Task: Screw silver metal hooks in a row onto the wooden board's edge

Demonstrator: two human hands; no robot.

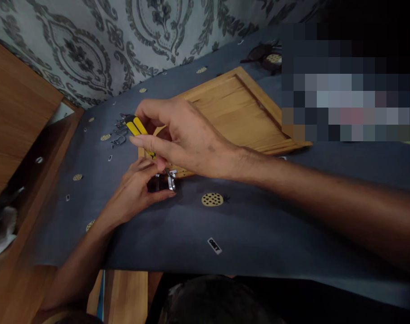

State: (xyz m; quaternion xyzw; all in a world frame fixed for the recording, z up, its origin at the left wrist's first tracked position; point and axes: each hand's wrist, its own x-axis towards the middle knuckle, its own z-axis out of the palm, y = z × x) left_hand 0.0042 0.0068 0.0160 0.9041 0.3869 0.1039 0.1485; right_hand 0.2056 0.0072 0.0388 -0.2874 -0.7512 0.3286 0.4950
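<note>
My right hand (178,135) comes in from the right, closed around the yellow and black handle of a screwdriver (136,127). The handle slants down toward a silver metal hinge (171,182) at the near left corner of a wooden door panel (221,103). My fingers hide most of the tool's lower part. Below, my left hand (137,189) pinches the hinge between thumb and fingers at the panel's edge. The panel lies flat, with a raised frame around its recessed middle.
Several small metal parts (119,135) lie on the dark blue pineapple-print cloth (191,229), left of the panel. A dark object (261,54) sits at the back right. Wooden furniture (19,103) borders the left side, and a patterned wall covering (90,49) rises behind.
</note>
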